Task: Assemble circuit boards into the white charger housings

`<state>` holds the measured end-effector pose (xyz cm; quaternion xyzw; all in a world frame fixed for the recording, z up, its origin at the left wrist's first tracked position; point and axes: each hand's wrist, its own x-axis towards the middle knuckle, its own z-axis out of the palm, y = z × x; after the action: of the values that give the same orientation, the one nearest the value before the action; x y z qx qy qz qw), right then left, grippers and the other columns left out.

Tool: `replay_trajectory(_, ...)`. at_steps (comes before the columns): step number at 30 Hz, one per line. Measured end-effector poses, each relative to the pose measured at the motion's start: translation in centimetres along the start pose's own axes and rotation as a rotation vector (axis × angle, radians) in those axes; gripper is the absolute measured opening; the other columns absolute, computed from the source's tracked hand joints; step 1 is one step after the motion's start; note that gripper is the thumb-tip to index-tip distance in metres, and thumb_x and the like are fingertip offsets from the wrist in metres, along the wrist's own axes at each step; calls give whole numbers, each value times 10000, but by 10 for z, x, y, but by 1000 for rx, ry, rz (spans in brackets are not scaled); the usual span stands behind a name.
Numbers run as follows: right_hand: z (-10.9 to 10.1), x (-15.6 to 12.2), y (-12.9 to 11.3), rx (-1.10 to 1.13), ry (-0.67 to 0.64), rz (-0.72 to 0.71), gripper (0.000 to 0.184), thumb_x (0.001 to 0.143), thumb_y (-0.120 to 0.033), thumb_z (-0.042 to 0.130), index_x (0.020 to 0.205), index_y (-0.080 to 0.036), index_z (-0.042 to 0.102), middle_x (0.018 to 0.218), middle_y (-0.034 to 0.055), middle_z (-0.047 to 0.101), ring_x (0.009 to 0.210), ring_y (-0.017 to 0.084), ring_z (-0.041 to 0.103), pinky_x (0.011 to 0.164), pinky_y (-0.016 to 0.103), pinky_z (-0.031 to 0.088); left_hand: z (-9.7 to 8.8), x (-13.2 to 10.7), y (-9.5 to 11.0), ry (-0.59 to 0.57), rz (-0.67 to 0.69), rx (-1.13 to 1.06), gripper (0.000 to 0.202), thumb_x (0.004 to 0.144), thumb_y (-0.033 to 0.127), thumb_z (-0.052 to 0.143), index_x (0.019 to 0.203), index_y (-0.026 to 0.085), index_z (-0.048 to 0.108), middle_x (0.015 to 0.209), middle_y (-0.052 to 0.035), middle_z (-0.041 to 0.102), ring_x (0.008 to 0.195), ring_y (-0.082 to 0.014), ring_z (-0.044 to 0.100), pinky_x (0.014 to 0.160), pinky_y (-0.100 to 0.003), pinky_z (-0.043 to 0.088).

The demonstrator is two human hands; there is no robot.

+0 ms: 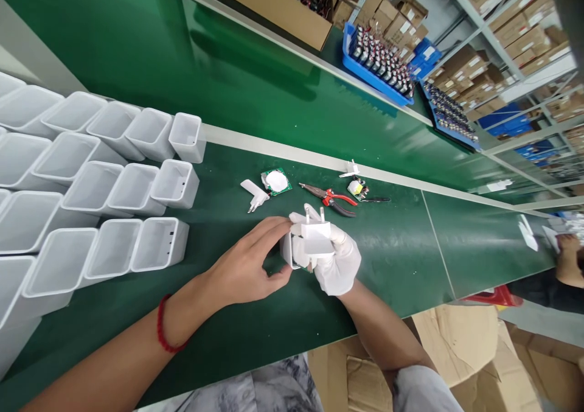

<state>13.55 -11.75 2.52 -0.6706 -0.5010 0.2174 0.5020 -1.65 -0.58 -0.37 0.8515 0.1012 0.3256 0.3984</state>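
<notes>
My bare left hand (244, 266), a red bracelet at its wrist, grips a white plastic housing (286, 251) between thumb and fingers. In a white glove, my right hand (343, 265) is closed around a white plug cover (317, 239) whose two metal pins point up and away. The plug cover sits right beside the housing's open end. A bit of green circuit board shows low between them; most of it is hidden. Just beyond my hands lie red-and-black pliers (329, 198), another plug cover (255, 194) and a circuit board with a white disc (277, 181).
Rows of open white housings (155, 244) stand on the left of the green bench (387, 247). Farther right lie a small board with wires (358, 188) and a white plug piece (350, 168). A blue tray of parts (378, 65) rests on the ledge behind. Another person's arm (569, 260) shows at far right.
</notes>
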Motion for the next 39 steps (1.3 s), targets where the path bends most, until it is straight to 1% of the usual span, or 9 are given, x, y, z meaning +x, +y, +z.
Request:
replay_trajectory(4,2,3,1,-28,37,-148,211,943,-375,577,1076,-273,706,1115,50,733,1093,256,670,1112,507,409,0,0,0,0,1,32,544,794,126,579,1319,155,441,1296,-146,568,1200,-253,592,1020,-329,526)
replay_trajectory(8,1,9,-3,-73,-21,-267,299,989,-424,457,1120,-273,679,1128,53,733,1127,239,662,1149,500,375,-1,2,1,-10,13,35,535,791,127,580,1309,148,448,1287,-146,573,1209,-254,585,1029,-324,514)
replay_trajectory(13,-7,12,-1,128,-154,-17,653,900,-629,501,1432,-252,454,1417,97,549,1295,288,534,1112,484,410,0,4,1,12,-69,19,506,769,159,631,1251,185,479,1171,-101,617,1084,-236,645,925,-307,563)
replay_trajectory(15,-8,11,-1,180,-100,58,678,895,-633,506,1447,-247,430,1395,97,569,1281,288,543,1104,480,414,0,5,0,34,-111,16,497,766,179,651,1233,195,483,1132,-88,626,1036,-232,658,877,-312,576)
replay_trajectory(19,-7,5,-11,-104,-39,54,352,906,-426,593,1212,-263,647,1175,77,680,1097,269,644,992,442,505,2,3,-2,61,-117,32,491,772,198,658,1225,189,469,1140,-99,612,1044,-242,646,876,-350,571)
replay_trajectory(24,-3,-9,-21,-374,-226,-73,392,882,-321,620,1265,-239,626,1354,125,583,1181,316,603,979,454,513,0,2,-2,-18,-204,46,421,785,225,677,1156,174,485,1124,-114,593,1058,-269,614,900,-426,548)
replay_trajectory(29,4,-9,-7,50,-41,250,308,908,-383,606,1171,-223,601,1108,74,691,1009,226,669,922,406,536,-6,5,0,-98,-241,-11,465,791,309,698,1193,182,500,1107,-101,575,1061,-271,577,942,-459,513)
replay_trajectory(36,7,9,-8,405,-137,602,371,746,-474,761,963,-202,631,893,25,673,763,167,628,679,307,526,-5,5,-4,-136,-227,26,281,834,364,690,1047,190,630,949,-58,578,881,-227,607,816,-389,550)
replay_trajectory(39,12,7,-9,472,-68,605,337,706,-431,804,900,-211,637,848,0,653,715,140,603,613,261,498,-2,4,-7,-110,-214,31,301,816,356,721,1050,184,639,949,-59,588,900,-235,615,828,-387,547)
